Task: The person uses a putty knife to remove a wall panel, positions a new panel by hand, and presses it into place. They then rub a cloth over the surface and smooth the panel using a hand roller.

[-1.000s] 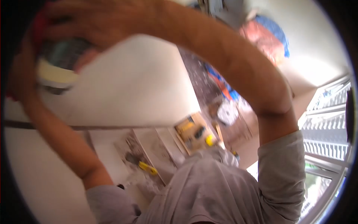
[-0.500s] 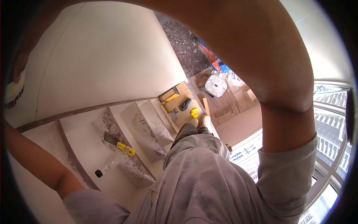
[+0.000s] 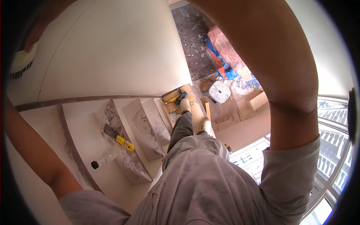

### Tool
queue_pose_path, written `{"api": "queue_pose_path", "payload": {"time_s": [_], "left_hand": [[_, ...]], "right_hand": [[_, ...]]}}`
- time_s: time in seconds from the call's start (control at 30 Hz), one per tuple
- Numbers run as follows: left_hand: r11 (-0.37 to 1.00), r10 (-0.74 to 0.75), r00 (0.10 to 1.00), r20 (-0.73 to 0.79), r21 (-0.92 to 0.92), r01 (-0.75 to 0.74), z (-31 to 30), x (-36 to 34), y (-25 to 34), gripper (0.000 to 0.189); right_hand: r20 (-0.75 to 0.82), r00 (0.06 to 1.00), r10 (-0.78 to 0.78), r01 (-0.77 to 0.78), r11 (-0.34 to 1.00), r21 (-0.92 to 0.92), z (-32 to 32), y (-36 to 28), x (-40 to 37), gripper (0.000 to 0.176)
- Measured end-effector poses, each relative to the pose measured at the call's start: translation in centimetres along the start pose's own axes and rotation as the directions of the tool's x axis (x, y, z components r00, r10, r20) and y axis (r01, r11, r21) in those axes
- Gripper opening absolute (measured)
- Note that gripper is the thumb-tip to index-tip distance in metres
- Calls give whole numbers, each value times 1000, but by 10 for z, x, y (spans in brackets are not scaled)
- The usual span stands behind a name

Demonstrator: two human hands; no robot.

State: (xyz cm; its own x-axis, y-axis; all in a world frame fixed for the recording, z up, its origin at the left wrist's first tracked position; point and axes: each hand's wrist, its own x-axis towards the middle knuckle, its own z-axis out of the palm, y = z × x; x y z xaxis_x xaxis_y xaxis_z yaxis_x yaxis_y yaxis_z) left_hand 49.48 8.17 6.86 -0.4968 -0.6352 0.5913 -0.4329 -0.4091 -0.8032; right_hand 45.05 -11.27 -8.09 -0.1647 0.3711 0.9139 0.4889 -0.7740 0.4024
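My right arm arches across the top of the head view, and the fingers of my right hand [image 3: 33, 35] show at the upper left edge. They are closed over a pale object [image 3: 23, 60] with black bars along its edge; its kind is not clear. Beside it is the large smooth off-white panel [image 3: 112, 48]. My left forearm [image 3: 32, 148] reaches up along the left side, and its hand is lost in the dark rim. Below lies a scraper [image 3: 119, 138] with a yellow handle, near a clear bottle [image 3: 107, 156] with a black cap.
Pale, brown-edged ledges [image 3: 129, 144] descend toward my feet, which stand on printed cardboard [image 3: 193, 101] with dark and yellow items. Beyond are a speckled stool [image 3: 219, 92], a red and blue plastic bag [image 3: 221, 47] and a cardboard piece [image 3: 258, 100]. Windows [image 3: 332, 129] line the right.
My left foot has stepped forward on the cardboard, and my legs are further apart. The view has shifted, showing more of the red and blue bag. The pale object remains in my fingers.
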Motion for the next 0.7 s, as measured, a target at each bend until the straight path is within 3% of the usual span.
{"api": "queue_pose_path", "payload": {"time_s": [0.13,0.3,0.33,0.37,0.47,0.57,0.7], "left_hand": [[996,-81,994,69,38,79,-6,-5,7,42],[959,-208,971,122,222,177,-20,-1,20,36],[954,-234,966,111,217,207,-19,1,27,35],[961,-268,959,88,98,259,-21,5,34,37],[933,-353,932,82,106,344,-20,6,42,41],[911,-406,899,167,159,381,-18,-4,48,49],[895,-402,871,281,320,310,-16,-20,73,64]], "right_hand": [[45,999,-21,20,1000,14,0,3,1,75],[144,984,-101,110,992,-61,-26,15,11,75],[194,976,-95,123,983,-136,-43,13,18,75],[183,980,-85,106,989,-107,-43,12,19,75],[190,974,-126,143,987,-75,-47,14,17,71],[166,985,-46,60,995,-84,-60,23,-9,71],[162,982,99,-97,995,-24,-74,36,-56,76]]}}
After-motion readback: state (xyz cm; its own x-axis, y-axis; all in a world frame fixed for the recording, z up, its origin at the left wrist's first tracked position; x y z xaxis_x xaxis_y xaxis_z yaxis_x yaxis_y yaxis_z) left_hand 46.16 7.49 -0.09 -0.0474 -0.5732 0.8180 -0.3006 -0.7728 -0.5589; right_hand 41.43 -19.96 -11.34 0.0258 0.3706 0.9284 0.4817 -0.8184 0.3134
